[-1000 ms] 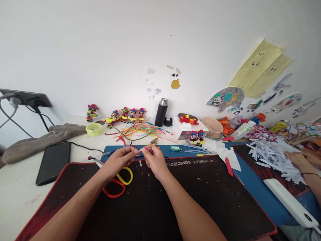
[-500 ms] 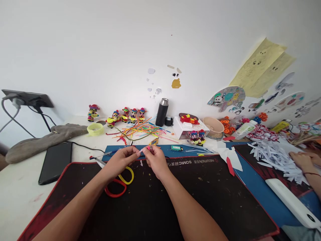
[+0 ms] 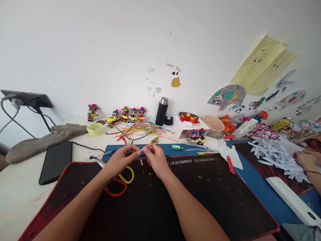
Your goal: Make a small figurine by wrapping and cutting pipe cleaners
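Note:
Over the far edge of the black mat my two hands meet, fingertips nearly touching. My right hand (image 3: 157, 160) is closed on a small pink craft piece (image 3: 149, 147), of which only the top shows between thumb and fingers. A thin pale bit (image 3: 143, 149) spans the gap between the hands, and the fingers of my left hand (image 3: 125, 158) are pinched at its end; what it is made of is too small to tell. Scissors with red and yellow handles (image 3: 129, 175) lie under my left wrist, partly covered by the forearm.
Colourful pipe cleaners (image 3: 140, 129) lie behind my hands, near several small figures (image 3: 125, 114) and a black thermos (image 3: 162, 112). A roll of yellow tape (image 3: 95, 129) and a dark phone (image 3: 55, 164) are at left. White paper strips (image 3: 273, 155) and another person's hand (image 3: 304, 160) are at right.
Both hands stay in nearly the same place, with fingertips shifted only slightly around the small piece. The camera view has tilted a little. The other person's hand has moved slightly right.

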Action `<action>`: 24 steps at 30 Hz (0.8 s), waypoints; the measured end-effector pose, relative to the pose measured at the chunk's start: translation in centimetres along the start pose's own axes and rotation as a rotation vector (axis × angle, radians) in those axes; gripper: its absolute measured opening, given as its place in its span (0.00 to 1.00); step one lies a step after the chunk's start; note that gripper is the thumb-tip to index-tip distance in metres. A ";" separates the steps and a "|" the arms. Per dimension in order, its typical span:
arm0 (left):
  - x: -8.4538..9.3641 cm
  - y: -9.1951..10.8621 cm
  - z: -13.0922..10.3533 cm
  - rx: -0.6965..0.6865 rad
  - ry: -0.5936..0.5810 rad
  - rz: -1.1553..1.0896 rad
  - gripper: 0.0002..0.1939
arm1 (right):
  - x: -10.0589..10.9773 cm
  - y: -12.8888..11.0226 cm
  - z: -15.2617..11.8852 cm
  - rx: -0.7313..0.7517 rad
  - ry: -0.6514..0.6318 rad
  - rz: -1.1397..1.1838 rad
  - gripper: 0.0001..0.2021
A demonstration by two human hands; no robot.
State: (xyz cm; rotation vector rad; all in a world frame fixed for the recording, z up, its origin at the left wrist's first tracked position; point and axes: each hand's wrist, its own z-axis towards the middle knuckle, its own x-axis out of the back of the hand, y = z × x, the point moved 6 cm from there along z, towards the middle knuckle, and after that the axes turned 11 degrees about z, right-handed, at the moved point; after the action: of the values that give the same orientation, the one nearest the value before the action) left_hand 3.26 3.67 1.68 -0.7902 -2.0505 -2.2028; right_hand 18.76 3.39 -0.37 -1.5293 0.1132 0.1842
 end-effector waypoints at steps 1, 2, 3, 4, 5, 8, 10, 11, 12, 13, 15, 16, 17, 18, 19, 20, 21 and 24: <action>0.1 0.1 0.0 -0.018 0.027 0.011 0.25 | 0.1 0.1 0.0 0.003 0.008 0.000 0.19; 0.2 0.2 0.0 -0.037 0.050 0.031 0.24 | 0.1 0.1 0.1 0.007 0.014 -0.002 0.19; 0.2 0.3 0.0 -0.053 0.065 0.058 0.24 | 0.2 0.1 0.1 0.011 0.019 -0.007 0.19; 0.1 0.4 -0.1 -0.067 0.071 0.090 0.23 | 0.2 0.2 0.1 0.014 0.021 -0.015 0.18; 0.1 0.4 -0.1 -0.077 0.069 0.118 0.23 | 0.2 0.2 0.1 0.019 0.023 -0.025 0.18; -0.2 0.2 -0.1 -0.074 0.037 0.143 0.23 | 0.3 0.2 0.1 0.033 0.028 -0.050 0.17; -0.3 0.0 -0.1 -0.044 0.004 0.100 0.25 | 0.3 0.1 0.1 0.039 0.027 -0.060 0.17; -0.4 -0.1 -0.1 -0.025 -0.013 0.071 0.26 | 0.3 0.1 0.1 0.039 0.025 -0.063 0.16; -0.5 -0.2 -0.1 -0.007 -0.030 0.041 0.26 | 0.2 0.1 0.1 0.038 0.022 -0.065 0.16; -0.5 -0.2 -0.1 0.008 -0.042 0.015 0.26 | 0.2 0.1 0.1 0.035 0.018 -0.065 0.16; -0.6 -0.2 -0.1 0.024 -0.053 -0.021 0.27 | 0.2 0.2 0.0 0.026 0.010 -0.062 0.17; -0.7 -0.1 -0.1 0.026 -0.052 -0.029 0.27 | 0.1 0.2 0.0 0.021 0.007 -0.057 0.17; -0.7 0.0 -0.1 0.026 -0.048 -0.030 0.27 | 0.1 0.2 -0.1 0.015 0.004 -0.050 0.17; -0.7 0.0 -0.1 0.024 -0.044 -0.027 0.27 | 0.1 0.2 -0.1 0.008 0.000 -0.041 0.18; -0.7 0.1 -0.1 0.025 -0.039 -0.022 0.28 | 0.0 0.2 -0.1 0.002 -0.003 -0.032 0.18; -0.7 0.1 -0.1 0.027 -0.036 -0.017 0.28 | 0.0 0.2 -0.2 -0.003 -0.007 -0.023 0.18; -0.7 0.2 -0.1 0.030 -0.032 -0.014 0.28 | -0.1 0.2 -0.2 -0.008 -0.012 -0.014 0.18; -0.6 0.2 -0.1 0.038 -0.026 -0.021 0.28 | -0.2 0.1 -0.3 -0.016 -0.030 0.001 0.19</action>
State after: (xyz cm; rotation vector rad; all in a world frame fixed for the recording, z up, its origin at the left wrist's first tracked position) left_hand 3.82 3.35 1.61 -0.8025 -2.1152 -2.1692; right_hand 18.54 3.14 -0.47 -1.5416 0.0890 0.2094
